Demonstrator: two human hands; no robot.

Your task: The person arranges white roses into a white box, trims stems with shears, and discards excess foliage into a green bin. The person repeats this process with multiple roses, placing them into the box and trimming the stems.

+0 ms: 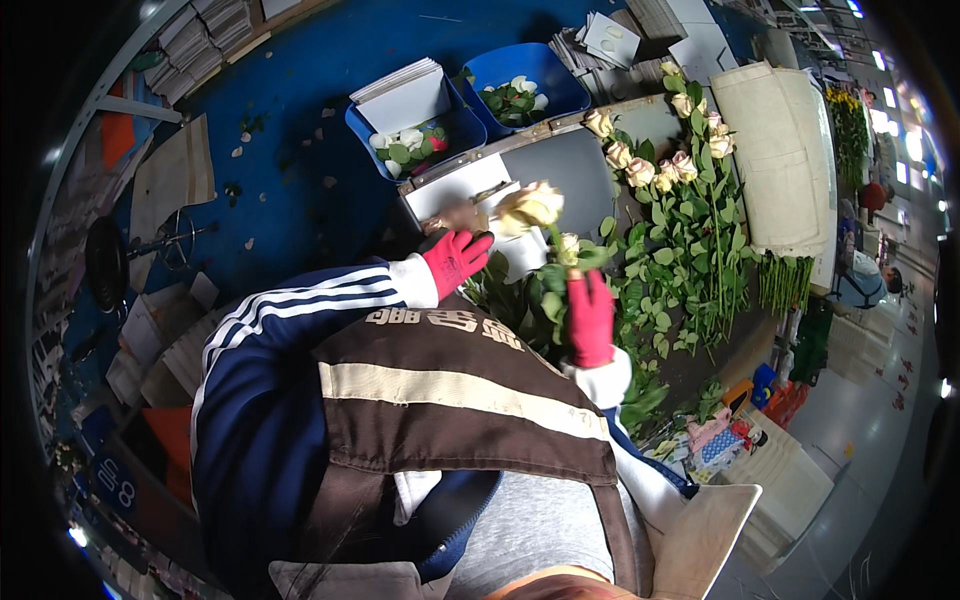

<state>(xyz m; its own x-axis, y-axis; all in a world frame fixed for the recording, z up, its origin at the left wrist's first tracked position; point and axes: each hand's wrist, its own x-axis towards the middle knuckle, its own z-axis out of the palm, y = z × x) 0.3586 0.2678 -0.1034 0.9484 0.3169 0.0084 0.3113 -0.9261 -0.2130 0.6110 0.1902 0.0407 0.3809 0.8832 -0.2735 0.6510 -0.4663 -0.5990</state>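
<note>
My right hand [591,319], in a pink glove, is closed round the stem of a pale cream rose [531,206]; the bloom is motion-blurred. A smaller rose [570,247] stands just above its fingers, and I cannot tell whether it is held too. My left hand [454,259], in a pink glove with dark fingertips, lies at the near left edge of the bench, beside a blurred pinkish-brown thing [459,216]; whether it grips anything is unclear. White card [525,253] lies between the hands. Leafy stems [506,292] are partly hidden in front of my apron.
Pale pink roses [641,172] with long leafy stems [675,262] lie on the bench to the right, beside a folded beige cloth [772,150]. Two blue bins [480,124] [577,94] with petals and leaves adjoin the bench's metal edge [517,139]. A person [862,281] is far right.
</note>
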